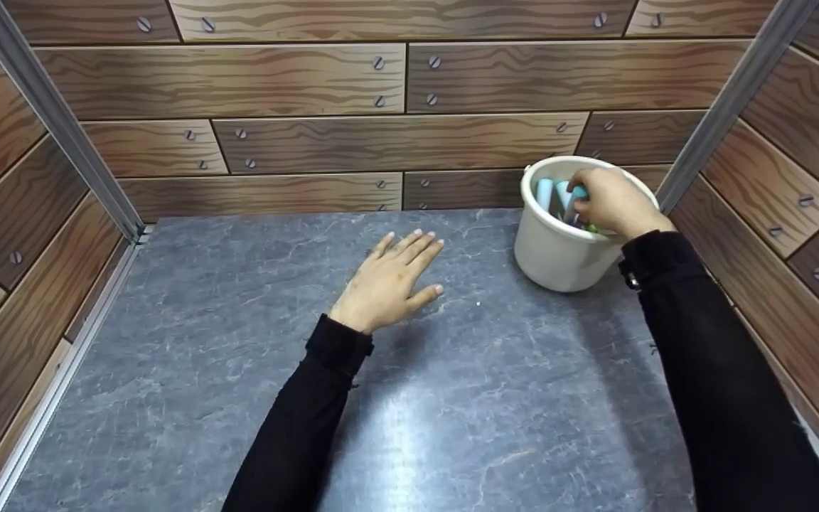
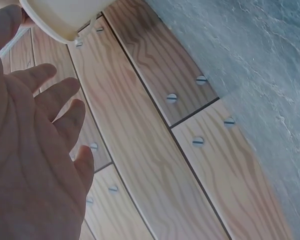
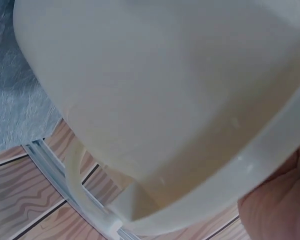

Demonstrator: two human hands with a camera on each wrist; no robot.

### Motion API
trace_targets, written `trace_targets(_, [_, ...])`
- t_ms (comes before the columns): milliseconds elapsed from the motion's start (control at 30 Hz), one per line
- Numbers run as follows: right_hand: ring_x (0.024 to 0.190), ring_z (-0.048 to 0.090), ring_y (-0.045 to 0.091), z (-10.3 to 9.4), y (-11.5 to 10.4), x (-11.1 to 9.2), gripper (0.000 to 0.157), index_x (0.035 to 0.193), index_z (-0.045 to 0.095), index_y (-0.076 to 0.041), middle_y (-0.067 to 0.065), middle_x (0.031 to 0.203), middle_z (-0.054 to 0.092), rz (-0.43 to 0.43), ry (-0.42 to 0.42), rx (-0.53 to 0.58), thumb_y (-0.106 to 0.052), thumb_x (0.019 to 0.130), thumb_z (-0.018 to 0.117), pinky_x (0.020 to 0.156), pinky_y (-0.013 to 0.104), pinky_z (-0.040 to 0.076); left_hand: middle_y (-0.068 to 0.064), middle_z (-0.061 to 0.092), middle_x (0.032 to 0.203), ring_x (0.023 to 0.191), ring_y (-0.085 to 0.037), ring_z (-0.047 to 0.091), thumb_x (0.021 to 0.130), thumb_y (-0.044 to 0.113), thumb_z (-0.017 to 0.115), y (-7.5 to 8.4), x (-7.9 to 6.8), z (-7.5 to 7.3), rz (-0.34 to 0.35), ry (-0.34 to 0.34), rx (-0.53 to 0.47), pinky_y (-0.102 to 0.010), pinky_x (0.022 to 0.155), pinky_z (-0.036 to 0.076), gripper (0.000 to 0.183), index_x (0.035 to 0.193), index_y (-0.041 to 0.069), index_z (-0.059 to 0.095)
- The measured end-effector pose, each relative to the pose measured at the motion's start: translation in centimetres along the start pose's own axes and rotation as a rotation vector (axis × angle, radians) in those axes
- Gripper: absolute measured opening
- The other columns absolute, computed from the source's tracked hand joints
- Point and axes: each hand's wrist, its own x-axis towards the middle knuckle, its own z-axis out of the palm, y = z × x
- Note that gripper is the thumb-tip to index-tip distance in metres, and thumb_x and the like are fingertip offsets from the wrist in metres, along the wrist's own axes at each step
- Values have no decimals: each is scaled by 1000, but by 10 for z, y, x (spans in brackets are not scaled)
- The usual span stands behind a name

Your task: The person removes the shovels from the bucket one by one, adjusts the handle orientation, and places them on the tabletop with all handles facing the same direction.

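Observation:
A cream bucket [image 1: 559, 259] stands at the back right of the grey marbled surface. Inside it are light-blue cylinders [image 1: 544, 193] and something green [image 1: 591, 228], partly hidden. My right hand [image 1: 614, 202] reaches over the rim, thumb and fingers pinching a teal-topped cylinder [image 1: 579, 192] whose lower part is out of sight. In the right wrist view the bucket's wall [image 3: 140, 90] fills most of the frame, with only the edge of the hand [image 3: 277, 205] showing. My left hand [image 1: 388, 281] is near the middle, palm down, fingers straight and spread, holding nothing.
Wood-patterned panels [image 1: 310, 78] enclose the back and both sides. Metal rails [image 1: 61, 114] run up the corners and along the left edge. The bucket's handle [image 3: 75, 175] hangs at its side.

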Motion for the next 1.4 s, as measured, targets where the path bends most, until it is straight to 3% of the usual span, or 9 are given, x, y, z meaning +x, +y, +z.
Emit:
trace_targets(167, [102, 82, 41, -7, -7, -3, 39, 142, 73, 8, 34, 128, 80, 105, 35, 70, -10, 109, 63, 102, 57, 65, -7, 32, 196, 185, -30, 27, 123, 55, 53, 1, 0, -1, 2, -16, 5, -57, 156, 12, 79, 187, 15, 31])
trace_targets(200, [97, 82, 40, -8, -8, -4, 38, 142, 74, 8, 34, 128, 80, 111, 44, 81, -10, 109, 64, 91, 52, 64, -7, 32, 196, 185, -29, 27, 123, 55, 54, 1, 0, -1, 1, -17, 5, -57, 156, 12, 79, 187, 15, 31])
trace_targets(367, [98, 73, 37, -9, -8, -6, 38, 137, 76, 8, 33, 126, 78, 99, 113, 101, -6, 104, 65, 84, 41, 56, -7, 32, 196, 185, -30, 26, 123, 53, 56, 2, -1, 1, 2, -17, -10, -57, 155, 14, 79, 187, 15, 31])
trace_targets(500, [99, 69, 40, -11, -11, -7, 40, 137, 76, 8, 32, 122, 79, 80, 171, 109, -5, 100, 65, 84, 43, 53, -7, 32, 196, 185, -30, 27, 123, 53, 56, 1, -1, 2, 3, -14, -11, -57, 155, 14, 79, 187, 15, 31])
trace_targets(800, [100, 65, 40, -18, -17, -11, 37, 139, 74, 9, 30, 120, 75, 86, 221, 140, -4, 105, 67, 88, 47, 52, -7, 31, 196, 184, -32, 29, 123, 55, 53, 1, 0, 1, 24, -11, -8, -59, 154, 18, 79, 187, 14, 30])
trace_targets(1133, [99, 64, 36, -28, -22, -18, 37, 140, 73, 8, 26, 119, 73, 87, 269, 159, -6, 107, 65, 80, 30, 45, -6, 30, 197, 186, -28, 24, 123, 54, 55, 2, 0, -3, 18, -6, -21, -56, 155, 15, 79, 188, 17, 29])
trace_targets(1400, [101, 65, 38, -34, -31, -23, 37, 138, 76, 6, 28, 122, 77, 69, 364, 157, -6, 105, 65, 84, 38, 48, -7, 30, 197, 186, -30, 25, 123, 55, 55, 1, -1, -6, 18, -4, -36, -55, 155, 18, 80, 188, 17, 28])
